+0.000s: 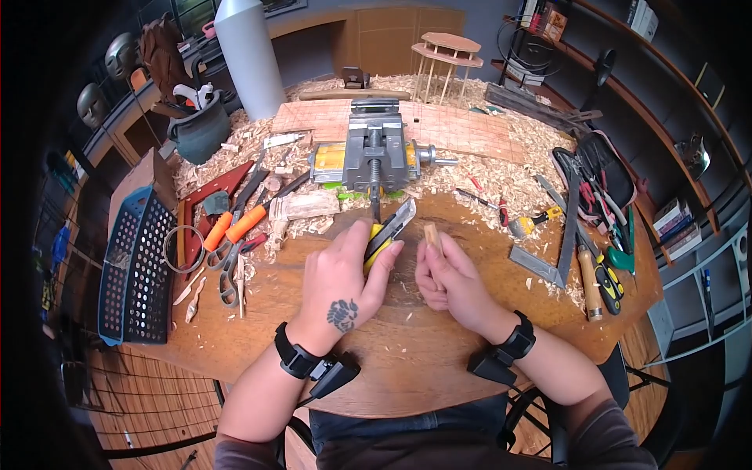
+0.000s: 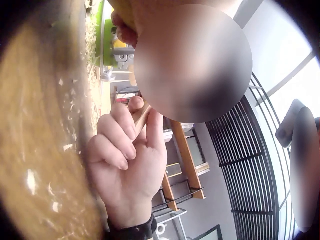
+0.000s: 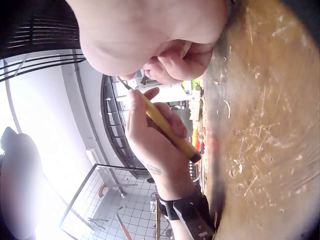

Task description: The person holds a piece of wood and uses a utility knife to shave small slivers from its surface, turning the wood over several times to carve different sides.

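Observation:
In the head view my left hand point(image 1: 333, 274) grips a yellow-and-black utility knife point(image 1: 379, 240), its metal blade end slanting up and to the right. The knife's yellow handle point(image 3: 170, 127) crosses the palm in the right wrist view. A hand's width over, my right hand point(image 1: 462, 286) pinches a small light piece of wood point(image 1: 432, 234) between thumb and fingers. That wood piece point(image 2: 142, 117) also shows in the left wrist view, partly covered by the fingers. Knife blade and wood stand a short gap apart, above the wooden table point(image 1: 392, 345).
A metal vise point(image 1: 376, 149) stands straight ahead among wood shavings. Scissors point(image 1: 229, 270), orange-handled tools point(image 1: 247, 224) and a blue basket point(image 1: 137, 266) lie to the left. On the right are a metal square point(image 1: 565, 235), a tool pouch point(image 1: 607, 168) and a wooden-handled tool point(image 1: 590, 286).

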Demonstrator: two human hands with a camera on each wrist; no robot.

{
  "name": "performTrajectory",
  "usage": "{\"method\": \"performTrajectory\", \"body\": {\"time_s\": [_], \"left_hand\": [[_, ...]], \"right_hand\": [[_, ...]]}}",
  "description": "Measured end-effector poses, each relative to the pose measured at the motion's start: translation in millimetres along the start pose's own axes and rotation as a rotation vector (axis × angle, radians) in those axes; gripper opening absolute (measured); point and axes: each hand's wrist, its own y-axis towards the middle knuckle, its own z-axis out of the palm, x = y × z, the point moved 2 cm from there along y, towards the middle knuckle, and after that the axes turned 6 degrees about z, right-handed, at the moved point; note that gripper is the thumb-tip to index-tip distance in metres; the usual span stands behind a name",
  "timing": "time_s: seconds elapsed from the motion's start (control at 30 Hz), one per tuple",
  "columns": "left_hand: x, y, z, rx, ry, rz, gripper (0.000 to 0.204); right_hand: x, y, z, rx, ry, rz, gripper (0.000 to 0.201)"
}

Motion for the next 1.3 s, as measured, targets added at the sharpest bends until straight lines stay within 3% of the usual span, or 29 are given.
{"method": "performTrajectory", "body": {"time_s": [0.17,0.4,0.6,0.8,0.9,0.97,1.07,1.17,1.3], "left_hand": [[1.2,1.6,0.4,0.102,-0.004,-0.025,0.029],[-4.5,-2.0,5.1,0.187,0.024,0.042,0.032],[-7.8,-3.6,7.2,0.277,0.077,0.181,0.032],[-8.4,-2.8,5.2,0.239,0.062,0.155,0.032],[-8.1,-3.2,5.6,0.191,0.084,0.17,0.032],[-9.7,-3.0,4.9,0.184,0.079,0.159,0.032],[-8.2,-3.7,6.1,0.162,0.071,0.123,0.032],[-4.7,1.2,1.3,0.082,0.076,0.008,0.03],[4.6,1.5,-0.4,0.047,0.095,0.027,0.031]], "right_hand": [[4.8,-0.2,3.4,-0.062,-0.146,-0.123,0.039],[-2.7,-1.0,-7.4,-0.029,-0.021,-0.032,0.046],[3.0,-5.0,0.1,-0.021,-0.186,-0.093,0.049],[-2.9,-1.3,-2.9,-0.072,-0.278,-0.146,0.041],[-4.6,1.2,-6.9,-0.167,-0.473,-0.202,0.038],[-2.6,2.6,-5.2,-0.21,-0.533,-0.337,0.036],[-1.1,3.2,-2.8,-0.233,-0.516,-0.36,0.034],[0.2,-1.4,-6.6,-0.311,-0.703,-0.262,0.035],[-0.1,-2.4,-4.5,-0.267,-0.538,-0.232,0.035]]}}
